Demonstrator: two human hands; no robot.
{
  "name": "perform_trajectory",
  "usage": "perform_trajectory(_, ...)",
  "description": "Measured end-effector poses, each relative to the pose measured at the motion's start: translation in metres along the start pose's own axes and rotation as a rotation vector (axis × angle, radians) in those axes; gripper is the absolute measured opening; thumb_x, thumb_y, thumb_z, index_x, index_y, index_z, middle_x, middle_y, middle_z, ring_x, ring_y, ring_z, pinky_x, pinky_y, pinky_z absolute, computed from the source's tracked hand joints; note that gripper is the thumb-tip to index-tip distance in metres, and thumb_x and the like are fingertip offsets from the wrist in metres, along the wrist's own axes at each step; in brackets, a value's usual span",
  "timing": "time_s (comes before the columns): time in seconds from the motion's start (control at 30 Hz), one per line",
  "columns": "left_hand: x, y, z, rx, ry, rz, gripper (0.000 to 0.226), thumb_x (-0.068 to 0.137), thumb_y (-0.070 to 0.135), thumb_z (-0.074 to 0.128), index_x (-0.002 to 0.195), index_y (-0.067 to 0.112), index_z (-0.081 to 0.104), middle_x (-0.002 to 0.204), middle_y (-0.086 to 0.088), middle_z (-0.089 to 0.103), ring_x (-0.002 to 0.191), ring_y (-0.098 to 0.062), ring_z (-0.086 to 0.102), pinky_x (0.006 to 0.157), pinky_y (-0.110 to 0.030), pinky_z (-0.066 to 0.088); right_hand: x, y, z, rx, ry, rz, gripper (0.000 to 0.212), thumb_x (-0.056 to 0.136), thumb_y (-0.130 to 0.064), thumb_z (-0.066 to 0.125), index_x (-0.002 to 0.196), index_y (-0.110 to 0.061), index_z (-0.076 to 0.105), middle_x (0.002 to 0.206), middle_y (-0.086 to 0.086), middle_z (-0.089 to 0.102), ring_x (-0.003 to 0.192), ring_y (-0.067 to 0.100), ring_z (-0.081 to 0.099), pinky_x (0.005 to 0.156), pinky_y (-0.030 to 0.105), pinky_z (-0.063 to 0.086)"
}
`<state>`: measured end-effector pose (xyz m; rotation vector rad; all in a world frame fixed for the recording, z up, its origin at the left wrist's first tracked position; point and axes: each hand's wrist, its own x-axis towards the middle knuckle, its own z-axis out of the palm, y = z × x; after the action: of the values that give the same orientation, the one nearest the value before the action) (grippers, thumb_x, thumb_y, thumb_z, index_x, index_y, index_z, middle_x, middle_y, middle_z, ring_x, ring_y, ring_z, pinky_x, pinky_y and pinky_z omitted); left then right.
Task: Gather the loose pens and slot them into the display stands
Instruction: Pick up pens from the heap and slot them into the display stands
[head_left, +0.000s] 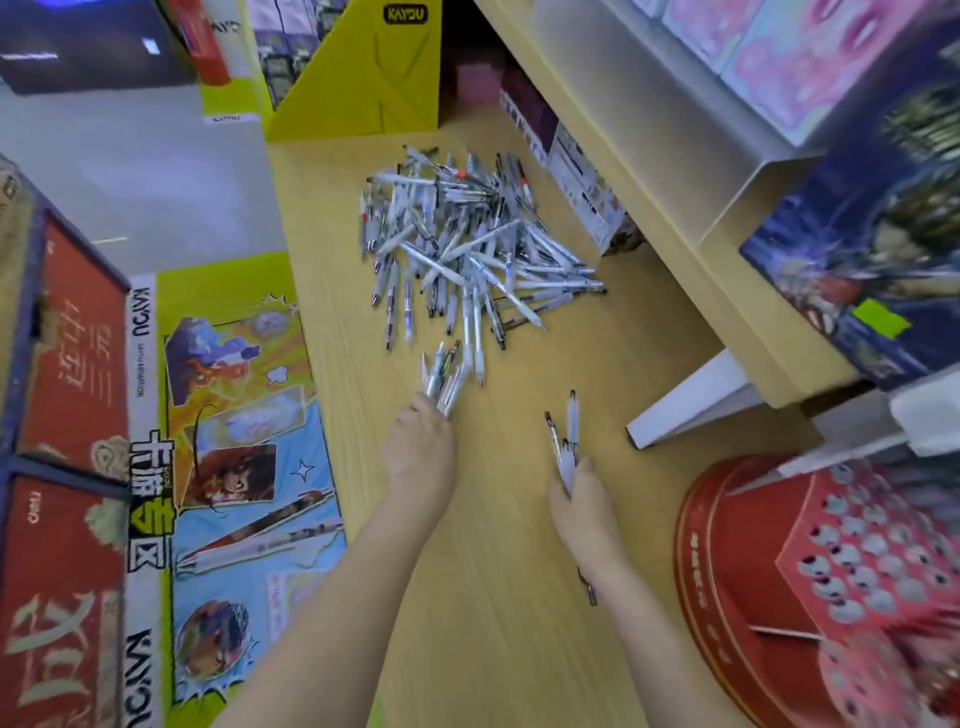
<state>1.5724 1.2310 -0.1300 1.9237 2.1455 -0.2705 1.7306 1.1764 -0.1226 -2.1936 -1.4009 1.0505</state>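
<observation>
A heap of white and grey pens (467, 244) lies on the wooden shelf top (519, 571), ahead of both hands. My left hand (418, 452) grips a small bunch of pens (441, 376) whose tips point toward the heap's near edge. To its right, my right hand (584, 499) holds two or three pens (566, 441) upright, apart from the heap. A red round display stand (810, 571) with many holes, several filled with pen caps, sits at the lower right, next to my right arm.
A yellow cardboard box (363, 78) stands behind the heap. A raised wooden shelf (675, 197) with boxed goods runs along the right. Printed yellow and blue display panels (234, 441) and red boxes (67, 415) border the left. A dark small item (589, 590) lies by my right wrist.
</observation>
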Motion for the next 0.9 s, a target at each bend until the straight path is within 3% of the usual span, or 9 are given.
perform_trajectory(0.13, -0.064, -0.006, 0.007, 0.067, -0.019, 0.045, 0.029, 0.095, -0.001, 0.035, 0.124, 0.001, 0.035, 0.118, -0.009, 0.047, 0.105, -0.019, 0.055, 0.069, -0.024, 0.044, -0.023, 0.001, 0.009, 0.137, -0.028, -0.003, 0.030, 0.091, -0.017, 0.057, 0.065, -0.013, 0.043, 0.055, 0.000, 0.040, 0.046, 0.014, 0.038, 0.049, 0.031, 0.038)
perform_trajectory(0.23, -0.102, -0.001, 0.009, 0.097, -0.058, 0.071, 0.024, 0.097, 0.003, 0.032, 0.121, 0.004, 0.035, 0.116, -0.008, 0.050, 0.105, -0.019, 0.058, 0.076, -0.025, 0.048, -0.034, -0.015, 0.014, 0.355, -0.073, 0.002, 0.039, 0.088, -0.027, 0.065, 0.060, -0.015, 0.041, 0.052, 0.000, 0.042, 0.033, 0.005, 0.037, 0.036, 0.017, 0.033)
perform_trajectory(0.43, -0.101, -0.003, 0.008, 0.082, -0.091, 0.024, 0.017, 0.099, 0.009, 0.031, 0.113, 0.006, 0.040, 0.111, -0.007, 0.058, 0.099, -0.021, 0.062, 0.066, -0.026, 0.041, -0.028, -0.042, 0.029, 0.259, -0.198, 0.096, 0.027, 0.079, -0.027, 0.074, 0.068, -0.012, 0.055, 0.067, 0.005, 0.062, 0.042, 0.011, 0.047, 0.043, 0.020, 0.038)
perform_trajectory(0.5, -0.104, -0.008, 0.008, 0.066, -0.101, 0.024, 0.017, 0.100, 0.013, 0.033, 0.114, 0.006, 0.041, 0.112, -0.007, 0.057, 0.099, -0.021, 0.062, 0.069, -0.027, 0.045, -0.029, -0.042, 0.029, 0.458, -0.212, 0.188, 0.018, 0.079, -0.020, 0.073, 0.080, -0.009, 0.059, 0.066, 0.002, 0.061, 0.040, 0.007, 0.046, 0.040, 0.017, 0.036)
perform_trajectory(0.57, -0.112, -0.015, 0.011, 0.040, -0.070, 0.071, 0.019, 0.101, 0.014, 0.034, 0.116, 0.005, 0.040, 0.114, -0.008, 0.053, 0.100, -0.022, 0.060, 0.073, -0.027, 0.046, -0.032, -0.039, 0.018, 0.692, -0.122, 0.251, 0.015, 0.079, -0.014, 0.071, 0.083, -0.009, 0.057, 0.061, 0.002, 0.056, 0.036, 0.007, 0.040, 0.037, 0.016, 0.033)
perform_trajectory(0.67, -0.129, -0.029, 0.015, -0.353, -0.078, 0.033, 0.010, 0.098, 0.008, 0.038, 0.107, 0.003, 0.041, 0.096, -0.010, 0.053, 0.087, -0.028, 0.058, 0.065, -0.033, 0.041, -0.041, -0.031, -0.018, 0.787, -0.055, 0.218, 0.016, 0.082, -0.010, 0.063, 0.070, -0.011, 0.052, 0.059, 0.004, 0.047, 0.033, 0.007, 0.035, 0.034, 0.017, 0.029)
perform_trajectory(0.77, -0.149, -0.035, 0.008, -0.948, -0.198, 0.031, 0.011, 0.096, 0.009, 0.042, 0.086, 0.012, 0.038, 0.069, -0.002, 0.044, 0.056, -0.015, 0.043, 0.052, -0.028, 0.032, -0.068, -0.026, -0.055, 0.736, -0.161, 0.169, 0.017, 0.085, -0.012, 0.058, 0.069, -0.011, 0.051, 0.058, 0.004, 0.044, 0.038, 0.010, 0.034, 0.035, 0.019, 0.027)
perform_trajectory(0.83, -0.166, -0.027, -0.007, -1.259, -0.309, 0.116, 0.015, 0.096, 0.003, 0.038, 0.084, 0.011, 0.037, 0.067, -0.002, 0.044, 0.051, -0.011, 0.038, 0.050, -0.023, 0.032, -0.089, -0.023, -0.073, 0.750, -0.216, 0.141, 0.015, 0.087, -0.012, 0.056, 0.073, -0.011, 0.055, 0.059, 0.003, 0.049, 0.039, 0.009, 0.033, 0.037, 0.019, 0.026)
perform_trajectory(0.9, -0.184, -0.014, -0.026, -1.367, -0.417, 0.257, 0.012, 0.095, 0.001, 0.036, 0.086, 0.009, 0.038, 0.067, 0.000, 0.044, 0.049, -0.011, 0.036, 0.048, -0.020, 0.030, -0.111, -0.021, -0.091, 0.806, -0.226, 0.053, 0.012, 0.090, -0.011, 0.052, 0.083, -0.012, 0.062, 0.057, 0.003, 0.052, 0.038, 0.008, 0.031, 0.036, 0.017, 0.023)
